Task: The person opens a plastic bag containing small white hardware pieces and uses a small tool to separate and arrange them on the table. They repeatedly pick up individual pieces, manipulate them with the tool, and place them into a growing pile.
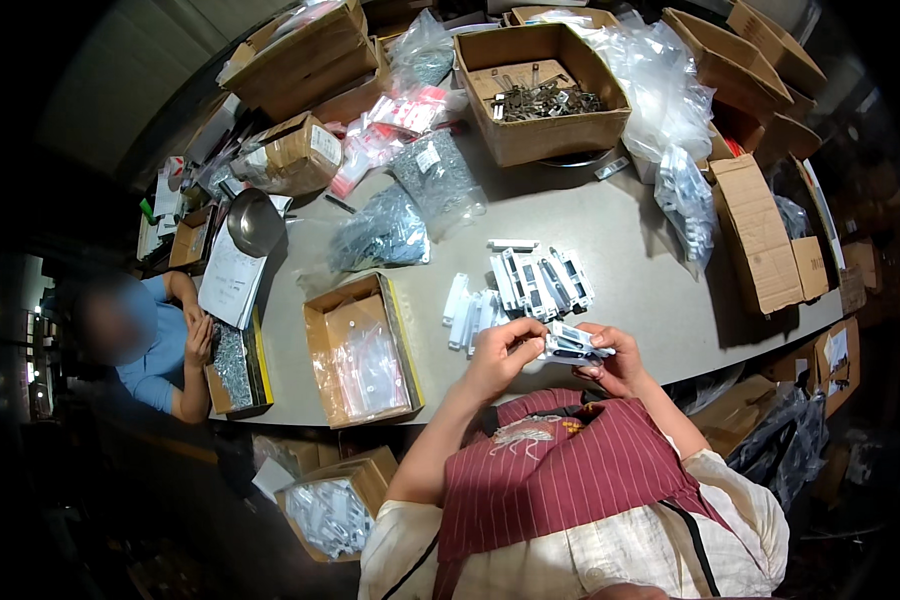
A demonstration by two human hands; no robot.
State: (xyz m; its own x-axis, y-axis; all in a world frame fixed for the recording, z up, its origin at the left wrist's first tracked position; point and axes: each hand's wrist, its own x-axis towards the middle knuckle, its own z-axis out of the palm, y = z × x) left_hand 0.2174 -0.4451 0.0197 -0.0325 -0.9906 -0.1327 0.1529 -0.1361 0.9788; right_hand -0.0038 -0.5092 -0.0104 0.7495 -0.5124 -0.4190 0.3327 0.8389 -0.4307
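Both Hands Close on a Few White Pieces at the Table's Near Edge

The left hand (510,352) pinches the left end of a few slim white pieces with dark inserts (576,342), thumb against bent fingers. The right hand (618,358) grips the opposite end, its thumb on the near side and its fingers curled beneath. Held from both ends, the pieces probably stay level and lined up; how many there are cannot be told, since they overlap. They are in front of the chest, just above the near edge of the grey table (625,230), likely because that is comfortable for close handwork.

Just beyond the hands lies a loose pile of similar pieces (542,280), with plainer white pieces (458,308) to its left, both seemingly kept within short reach. An open carton (322,352) to the left holds clear bags (368,368), its open top apparently leaving them easy to grab.

Farther back, a deep cardboard box (560,142) contains a jumble of metal parts (542,100); its walls presumably stop them scattering. At the far left a co-worker (148,345) in blue sits with forearms near a box of small parts (232,372), well apart from the two working hands.
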